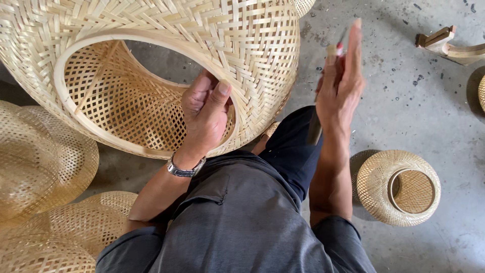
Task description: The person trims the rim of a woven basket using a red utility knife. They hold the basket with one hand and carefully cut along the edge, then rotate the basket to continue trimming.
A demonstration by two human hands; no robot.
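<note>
Nearest my camera: grey shirt (242, 222) and dark trousers (290, 146), filling the lower centre of the view.

Left hand (204, 114), steel wristwatch (185, 168) on the wrist, is closed on the rim of the large woven basket (166, 55). Fingers are curled together over the rim's edge, thumb pressed on the outer weave. The basket lies on its side across the upper left, its round opening turned toward me, and its lower edge sits just above my lap. Through the opening I see lattice weave and a patch of floor.

Right hand (341, 83) is raised beside the basket's right edge, apart from it. Fingers are straight and pressed together around a thin tool (331, 50) with a pale, red-tipped end. The tool's shape is blurred, and I cannot tell what kind it is.

Open room: bare concrete floor (394, 91) to the right of the right hand, up to the wooden pieces (447, 44) at the top right corner.

Count:
- One small basket (399, 187) on the floor at right, opening up.
- Three or more woven domes (45, 162) stacked at lower left, touching one another; the exact number is unclear.
- Slivers of further weave at the top edge and at the right edge.
</note>
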